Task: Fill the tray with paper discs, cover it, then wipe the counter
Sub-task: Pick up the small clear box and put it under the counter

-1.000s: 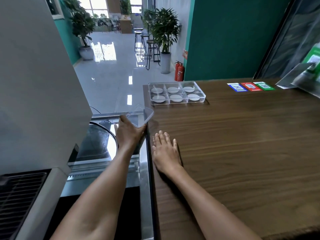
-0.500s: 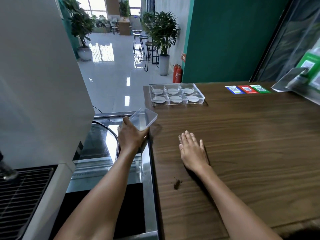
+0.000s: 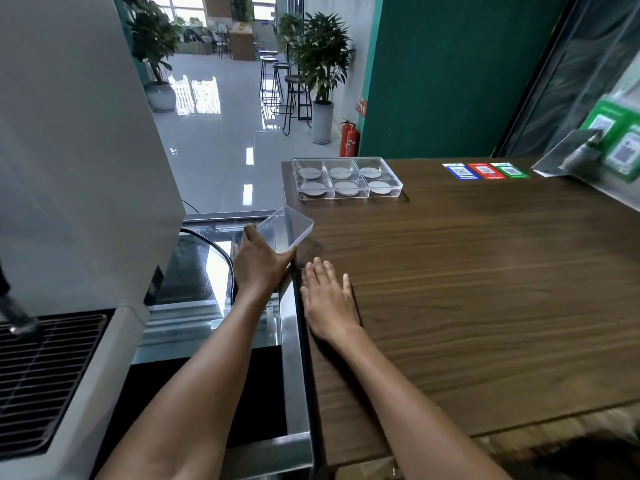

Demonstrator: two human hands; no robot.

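A clear six-compartment tray (image 3: 398,183) stands at the far left end of the wooden counter (image 3: 485,289), with a white paper disc (image 3: 341,172) in each compartment. My left hand (image 3: 258,261) holds a clear plastic lid (image 3: 289,228) just off the counter's left edge, tilted, with its right corner over the wood. My right hand (image 3: 329,299) lies flat on the counter with fingers straight, close to that left edge and just right of my left hand.
A large white machine (image 3: 76,150) with a black grille (image 3: 41,375) stands to the left. A steel-framed glass unit (image 3: 291,341) sits between it and the counter. Blue, red and green cards (image 3: 485,170) lie at the far right, near a plastic sign stand (image 3: 609,147).
My right hand slid right across the counter, uncovering a small dark crumb pile, then swept back left to the edge. The crumbs are gone from view. My left hand kept holding the lid.
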